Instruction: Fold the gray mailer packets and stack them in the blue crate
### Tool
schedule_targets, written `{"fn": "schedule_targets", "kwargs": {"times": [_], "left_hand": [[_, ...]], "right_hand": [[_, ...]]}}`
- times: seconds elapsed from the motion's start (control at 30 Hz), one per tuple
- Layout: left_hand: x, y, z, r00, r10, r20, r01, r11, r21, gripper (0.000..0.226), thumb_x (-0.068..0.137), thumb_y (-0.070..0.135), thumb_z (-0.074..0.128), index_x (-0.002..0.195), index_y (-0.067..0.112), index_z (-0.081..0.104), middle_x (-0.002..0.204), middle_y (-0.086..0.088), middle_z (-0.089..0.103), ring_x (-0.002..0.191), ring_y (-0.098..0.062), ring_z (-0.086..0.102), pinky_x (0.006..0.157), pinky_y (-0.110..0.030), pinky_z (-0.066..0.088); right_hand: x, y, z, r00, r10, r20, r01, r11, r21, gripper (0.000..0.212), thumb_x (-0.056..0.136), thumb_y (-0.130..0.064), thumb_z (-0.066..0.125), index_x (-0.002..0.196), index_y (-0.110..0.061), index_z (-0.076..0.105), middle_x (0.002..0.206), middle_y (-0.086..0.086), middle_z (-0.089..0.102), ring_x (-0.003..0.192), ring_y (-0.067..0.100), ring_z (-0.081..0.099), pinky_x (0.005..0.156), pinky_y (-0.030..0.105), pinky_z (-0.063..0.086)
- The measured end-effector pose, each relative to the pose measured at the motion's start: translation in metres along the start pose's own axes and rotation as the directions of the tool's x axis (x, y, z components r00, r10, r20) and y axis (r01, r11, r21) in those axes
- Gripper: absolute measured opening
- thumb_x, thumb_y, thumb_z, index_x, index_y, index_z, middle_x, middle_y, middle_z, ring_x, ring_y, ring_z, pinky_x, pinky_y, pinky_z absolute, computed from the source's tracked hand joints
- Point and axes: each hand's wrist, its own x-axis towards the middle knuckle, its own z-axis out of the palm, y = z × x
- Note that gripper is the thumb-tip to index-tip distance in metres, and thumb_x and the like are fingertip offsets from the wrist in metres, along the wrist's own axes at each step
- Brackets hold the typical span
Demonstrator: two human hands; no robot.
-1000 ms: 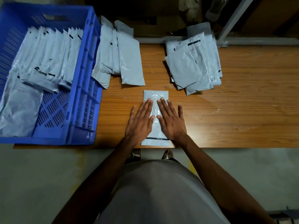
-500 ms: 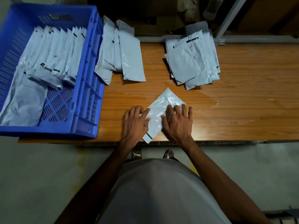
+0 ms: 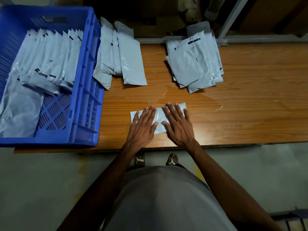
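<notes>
Both hands (image 3: 160, 125) flat on packet (image 3: 160, 117)

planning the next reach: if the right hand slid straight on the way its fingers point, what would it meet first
The right hand lies flat on a packet, pointing up and slightly left. Past the packet's far edge comes bare table. It would probably pass between the two piles, possibly brushing the right pile.
</notes>
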Motion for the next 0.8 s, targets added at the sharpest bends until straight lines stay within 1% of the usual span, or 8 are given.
{"fn": "schedule_targets", "kwargs": {"times": [0.07,0.17,0.33,0.4,0.57,0.7,0.73,0.8], "left_hand": [[0.002,-0.004,-0.001,1.0,0.019,-0.007,-0.019,1.0,0.014,0.064,0.112,0.051,0.013,0.167,0.021,-0.002,0.174,0.005,-0.003,0.159,-0.009,-0.009,0.13,-0.045,0.002],[0.003,-0.004,-0.001,0.999,0.021,-0.041,-0.021,1.0,0.012,0.066,0.113,0.049,0.02,0.167,0.019,-0.002,0.175,0.004,-0.002,0.16,-0.01,-0.006,0.13,-0.045,0.005],[0.006,-0.003,-0.001,0.998,0.025,-0.054,-0.024,1.0,0.014,0.066,0.113,0.048,0.023,0.167,0.018,-0.001,0.175,0.003,-0.003,0.16,-0.011,-0.005,0.13,-0.045,0.007],[0.007,-0.003,-0.002,0.999,0.026,-0.046,-0.025,1.0,0.016,0.066,0.112,0.048,0.022,0.167,0.017,0.001,0.175,0.003,-0.002,0.16,-0.01,-0.004,0.13,-0.045,0.007],[0.007,-0.002,-0.003,1.0,0.006,-0.002,-0.006,1.0,0.017,0.066,0.112,0.049,0.021,0.167,0.019,-0.001,0.175,0.005,-0.004,0.16,-0.008,-0.007,0.13,-0.043,0.004],[0.011,-0.003,-0.011,0.996,-0.002,0.086,0.004,1.0,-0.024,0.067,0.112,0.052,0.02,0.167,0.024,-0.005,0.174,0.008,-0.009,0.159,-0.006,-0.011,0.13,-0.042,0.0],[0.013,-0.002,-0.017,0.995,-0.01,0.102,0.015,0.999,-0.051,0.067,0.111,0.052,0.023,0.167,0.025,-0.002,0.174,0.008,-0.006,0.159,-0.007,-0.008,0.13,-0.042,0.002],[0.018,0.001,-0.03,0.994,-0.046,0.094,0.055,0.993,-0.104,0.07,0.109,0.051,0.038,0.167,0.025,0.011,0.174,0.005,0.009,0.159,-0.012,0.008,0.13,-0.041,0.009]], "right_hand": [[0.001,0.0,0.002,1.0,0.016,0.001,-0.016,1.0,0.022,0.062,0.112,-0.05,0.031,0.168,-0.03,0.012,0.176,-0.007,0.003,0.162,0.017,-0.004,0.131,0.049,0.001],[0.001,-0.001,0.002,1.0,0.024,-0.008,-0.024,0.999,0.042,0.061,0.111,-0.049,0.032,0.168,-0.031,0.015,0.175,-0.007,0.007,0.162,0.016,-0.001,0.13,0.049,0.004],[0.005,0.0,0.003,0.999,0.024,-0.021,-0.023,0.998,0.053,0.061,0.111,-0.044,0.038,0.167,-0.03,0.018,0.175,-0.006,0.011,0.162,0.015,0.002,0.131,0.048,0.005],[0.005,0.001,0.004,1.0,0.022,-0.015,-0.021,0.998,0.055,0.062,0.111,-0.044,0.039,0.167,-0.029,0.018,0.175,-0.006,0.011,0.162,0.015,0.002,0.131,0.048,0.004],[0.003,0.001,0.003,1.0,0.013,0.008,-0.014,0.998,0.067,0.062,0.111,-0.047,0.032,0.168,-0.03,0.014,0.176,-0.007,0.006,0.162,0.015,-0.001,0.13,0.05,0.004],[0.003,0.002,0.001,0.997,0.015,0.071,-0.023,0.993,0.115,0.06,0.113,-0.049,0.024,0.168,-0.033,0.006,0.176,-0.01,0.0,0.161,0.011,-0.009,0.13,0.048,-0.004],[0.004,0.003,-0.001,0.996,0.021,0.087,-0.034,0.989,0.146,0.06,0.113,-0.05,0.021,0.168,-0.033,0.005,0.175,-0.01,0.001,0.161,0.01,-0.01,0.13,0.048,-0.005],[0.006,0.004,-0.006,0.994,0.01,0.105,-0.028,0.983,0.18,0.06,0.112,-0.051,0.016,0.168,-0.031,0.006,0.176,-0.007,0.007,0.161,0.012,-0.008,0.13,0.05,-0.001]]}}
